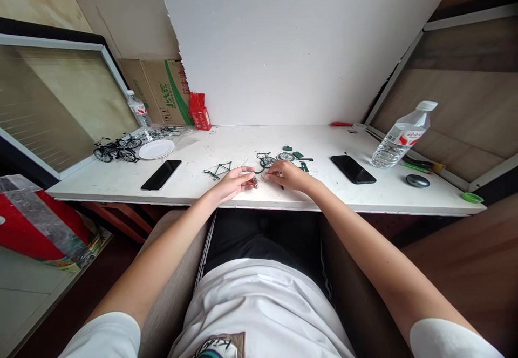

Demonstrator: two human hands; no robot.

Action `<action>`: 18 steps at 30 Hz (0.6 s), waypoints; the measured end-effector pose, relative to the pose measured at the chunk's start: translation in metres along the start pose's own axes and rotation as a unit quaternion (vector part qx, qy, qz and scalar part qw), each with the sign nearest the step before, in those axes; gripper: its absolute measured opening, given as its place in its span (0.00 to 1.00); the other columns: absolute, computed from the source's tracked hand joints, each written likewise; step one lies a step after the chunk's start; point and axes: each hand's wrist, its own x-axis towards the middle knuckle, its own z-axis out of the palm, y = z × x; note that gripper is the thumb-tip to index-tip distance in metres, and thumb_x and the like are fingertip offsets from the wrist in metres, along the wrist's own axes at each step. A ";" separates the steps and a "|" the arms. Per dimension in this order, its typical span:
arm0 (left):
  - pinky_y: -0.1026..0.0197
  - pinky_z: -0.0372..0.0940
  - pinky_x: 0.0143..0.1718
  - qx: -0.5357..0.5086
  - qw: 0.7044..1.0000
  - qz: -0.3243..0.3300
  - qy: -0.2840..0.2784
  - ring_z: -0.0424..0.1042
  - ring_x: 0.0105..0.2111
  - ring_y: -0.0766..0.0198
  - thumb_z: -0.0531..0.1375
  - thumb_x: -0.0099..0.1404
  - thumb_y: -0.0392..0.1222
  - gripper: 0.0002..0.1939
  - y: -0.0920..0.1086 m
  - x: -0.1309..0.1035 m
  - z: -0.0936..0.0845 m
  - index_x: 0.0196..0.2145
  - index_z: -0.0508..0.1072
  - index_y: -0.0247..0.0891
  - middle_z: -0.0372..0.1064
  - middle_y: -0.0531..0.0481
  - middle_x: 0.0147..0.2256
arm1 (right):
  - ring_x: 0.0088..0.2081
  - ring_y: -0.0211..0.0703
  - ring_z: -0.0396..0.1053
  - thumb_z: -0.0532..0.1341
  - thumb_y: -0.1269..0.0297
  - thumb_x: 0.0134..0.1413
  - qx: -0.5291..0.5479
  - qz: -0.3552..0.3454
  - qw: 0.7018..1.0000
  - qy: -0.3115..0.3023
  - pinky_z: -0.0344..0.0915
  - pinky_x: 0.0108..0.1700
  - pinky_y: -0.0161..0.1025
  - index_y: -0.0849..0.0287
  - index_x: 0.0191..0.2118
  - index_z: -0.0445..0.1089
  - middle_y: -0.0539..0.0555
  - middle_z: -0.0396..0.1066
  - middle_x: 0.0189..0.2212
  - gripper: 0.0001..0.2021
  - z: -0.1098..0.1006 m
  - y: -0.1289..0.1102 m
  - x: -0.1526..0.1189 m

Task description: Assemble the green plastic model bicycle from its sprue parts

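Small part (256,183) pinched in fingertips of left hand (232,186), near front edge of table (190,185); loose pinch could drop it. Green bike frame (220,171) left, wheel (286,156) far side. Left palm half-open, turned inward; right hand (288,175) knuckles up, fingers bent, grip unclear.

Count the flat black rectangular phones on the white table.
2. One phone lies left, in front of the round white plate; the other phone lies right, near a clear plastic bottle.
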 end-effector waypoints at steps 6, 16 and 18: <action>0.56 0.70 0.50 0.009 1.000 -0.004 0.011 0.79 0.39 0.62 0.72 0.66 0.37 0.19 0.004 -0.004 0.007 0.52 0.73 0.33 0.77 0.46 0.38 | 0.38 0.50 0.75 0.64 0.61 0.68 -0.023 0.002 1.000 -0.018 0.67 0.42 0.43 0.58 0.40 0.83 0.59 0.82 0.38 0.10 -0.001 -0.002 -0.001; 0.58 0.69 0.48 0.018 1.000 -0.008 0.022 0.79 0.38 0.62 0.71 0.66 0.37 0.17 0.007 -0.005 0.011 0.50 0.74 0.32 0.77 0.46 0.37 | 0.36 0.47 0.74 0.64 0.64 0.67 -0.039 0.024 0.998 -0.031 0.66 0.41 0.41 0.59 0.40 0.81 0.58 0.81 0.37 0.08 0.001 -0.010 0.000; 0.58 0.69 0.48 0.017 1.000 -0.009 0.023 0.79 0.38 0.63 0.71 0.66 0.36 0.17 0.006 -0.005 0.011 0.50 0.74 0.32 0.77 0.46 0.36 | 0.37 0.48 0.74 0.64 0.64 0.66 -0.035 0.021 0.999 -0.029 0.66 0.42 0.41 0.58 0.40 0.81 0.57 0.81 0.37 0.07 0.002 -0.009 0.000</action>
